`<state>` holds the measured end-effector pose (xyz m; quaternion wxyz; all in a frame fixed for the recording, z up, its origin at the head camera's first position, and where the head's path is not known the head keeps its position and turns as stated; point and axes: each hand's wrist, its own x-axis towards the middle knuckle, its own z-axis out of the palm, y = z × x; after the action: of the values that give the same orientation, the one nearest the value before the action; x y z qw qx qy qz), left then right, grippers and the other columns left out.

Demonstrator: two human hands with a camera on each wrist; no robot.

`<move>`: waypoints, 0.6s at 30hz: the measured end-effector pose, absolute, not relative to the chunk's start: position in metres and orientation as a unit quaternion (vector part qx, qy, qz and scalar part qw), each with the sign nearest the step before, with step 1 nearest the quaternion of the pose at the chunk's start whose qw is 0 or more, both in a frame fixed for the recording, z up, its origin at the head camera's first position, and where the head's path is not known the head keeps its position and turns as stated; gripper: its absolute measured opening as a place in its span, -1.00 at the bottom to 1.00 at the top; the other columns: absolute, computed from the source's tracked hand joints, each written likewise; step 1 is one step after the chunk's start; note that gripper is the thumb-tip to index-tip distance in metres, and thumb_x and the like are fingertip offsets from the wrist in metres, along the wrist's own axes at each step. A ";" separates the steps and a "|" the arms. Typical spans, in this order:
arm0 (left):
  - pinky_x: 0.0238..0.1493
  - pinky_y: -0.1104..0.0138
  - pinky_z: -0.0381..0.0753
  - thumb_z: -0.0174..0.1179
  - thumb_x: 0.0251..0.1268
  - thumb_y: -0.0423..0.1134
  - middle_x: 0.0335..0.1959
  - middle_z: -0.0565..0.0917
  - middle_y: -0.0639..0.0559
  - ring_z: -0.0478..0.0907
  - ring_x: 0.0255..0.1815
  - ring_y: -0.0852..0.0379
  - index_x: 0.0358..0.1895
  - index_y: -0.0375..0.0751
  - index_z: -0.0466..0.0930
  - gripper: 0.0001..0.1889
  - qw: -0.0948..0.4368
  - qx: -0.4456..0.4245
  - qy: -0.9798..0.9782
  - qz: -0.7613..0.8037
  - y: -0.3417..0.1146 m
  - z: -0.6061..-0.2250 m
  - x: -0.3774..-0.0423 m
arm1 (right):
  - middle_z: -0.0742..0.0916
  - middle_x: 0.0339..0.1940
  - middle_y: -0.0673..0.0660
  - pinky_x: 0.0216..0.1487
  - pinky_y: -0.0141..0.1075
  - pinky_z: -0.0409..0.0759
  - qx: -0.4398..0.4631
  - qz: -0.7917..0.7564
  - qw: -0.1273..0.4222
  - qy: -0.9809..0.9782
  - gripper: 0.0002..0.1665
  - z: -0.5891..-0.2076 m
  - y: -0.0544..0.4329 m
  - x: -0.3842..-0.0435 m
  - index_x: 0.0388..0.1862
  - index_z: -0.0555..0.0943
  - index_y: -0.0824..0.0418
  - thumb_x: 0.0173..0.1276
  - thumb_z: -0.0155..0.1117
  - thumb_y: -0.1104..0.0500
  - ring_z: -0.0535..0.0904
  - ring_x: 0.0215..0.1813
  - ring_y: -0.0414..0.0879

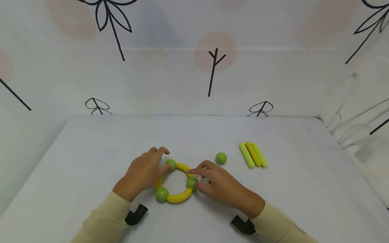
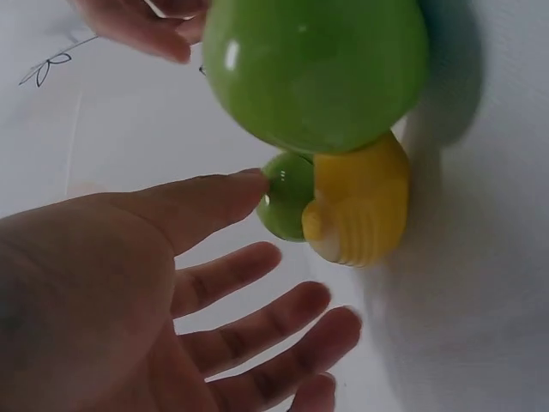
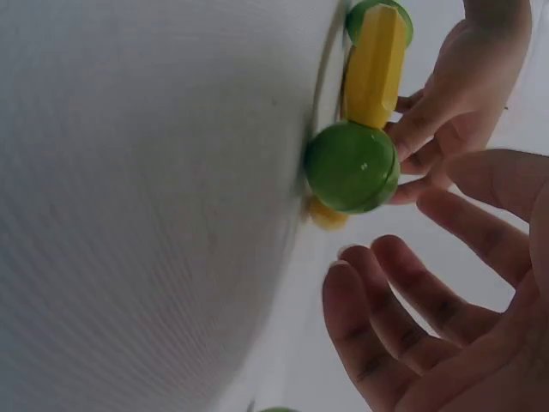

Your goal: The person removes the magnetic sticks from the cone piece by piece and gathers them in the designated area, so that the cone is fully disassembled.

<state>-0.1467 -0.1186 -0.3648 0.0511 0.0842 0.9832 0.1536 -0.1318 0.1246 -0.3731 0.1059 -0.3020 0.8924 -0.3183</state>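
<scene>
On the white table, three green balls and three yellow toy bananas form a ring. My left hand [image 1: 145, 170] is at its left side, thumb tip right at the upper-left green ball [image 1: 171, 165], the other fingers loosely spread. My right hand [image 1: 222, 183] is at the right side, index finger over the upper banana [image 1: 183, 167] and thumb by the right green ball [image 1: 191, 183]. The lower banana [image 1: 179, 197] lies between that ball and the lower-left green ball [image 1: 162, 195]. My left hand partly covers the left banana [image 1: 158, 184]. Neither hand grips anything.
A loose green ball [image 1: 221, 158] lies beyond my right hand. Farther right, two lime sticks and a yellow stick [image 1: 253, 154] lie side by side. White cloth walls [image 1: 170, 81] with drawn plants stand behind and at both sides. Black straps [image 1: 136, 214] stick out at my wrists.
</scene>
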 end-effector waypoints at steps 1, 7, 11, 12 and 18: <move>-0.27 0.19 0.59 0.32 0.33 0.00 -0.10 0.63 -0.05 0.54 -0.31 0.08 0.22 -0.03 0.52 -0.54 0.063 0.083 0.983 0.153 -0.119 -0.366 -0.147 | 0.61 0.07 0.02 -0.20 -0.42 0.53 -0.307 -0.314 0.114 0.891 -0.57 -0.375 0.124 -0.131 0.26 0.63 0.02 0.43 0.30 0.13 0.51 -0.16 -0.17; -0.32 0.25 0.54 0.29 0.36 -0.03 -0.21 0.62 0.05 0.50 -0.35 0.14 0.22 0.01 0.52 -0.59 0.098 0.094 0.977 0.164 -0.119 -0.374 -0.150 | 0.59 0.08 0.01 -0.18 -0.42 0.48 -0.334 -0.299 0.130 0.884 -0.60 -0.381 0.126 -0.130 0.22 0.66 0.02 0.42 0.33 0.12 0.48 -0.14 -0.16; -0.30 0.26 0.55 0.31 0.35 -0.04 -0.23 0.63 0.08 0.50 -0.35 0.17 0.20 0.02 0.55 -0.60 0.094 0.122 0.972 0.176 -0.113 -0.378 -0.148 | 0.60 -0.08 -0.07 -0.16 -0.43 0.53 -0.346 -0.309 0.134 0.876 -0.74 -0.383 0.127 -0.133 0.06 0.72 0.05 0.43 0.31 0.12 0.50 -0.17 -0.25; -0.31 0.27 0.54 0.31 0.34 -0.04 -0.24 0.62 0.08 0.50 -0.35 0.18 0.20 0.02 0.55 -0.60 0.094 0.130 0.971 0.179 -0.112 -0.379 -0.148 | 0.60 -0.14 -0.09 -0.17 -0.43 0.54 -0.349 -0.312 0.135 0.873 -0.80 -0.383 0.128 -0.134 0.00 0.73 0.05 0.44 0.30 0.13 0.50 -0.20 -0.28; -0.29 0.28 0.54 0.31 0.35 -0.07 -0.26 0.62 0.13 0.50 -0.34 0.22 0.19 0.02 0.58 -0.62 0.079 0.178 0.962 0.193 -0.098 -0.385 -0.139 | 0.61 -0.39 -0.10 -0.35 -0.42 0.54 -0.308 -0.331 0.135 0.882 -0.98 -0.386 0.131 -0.141 -0.19 0.62 0.11 0.44 0.28 0.19 0.48 -0.38 -0.28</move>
<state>-0.1394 -0.0976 -0.3848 0.0790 0.1775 0.9618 0.1926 -0.1407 0.1307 -0.3861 0.1350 -0.3080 0.8816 -0.3313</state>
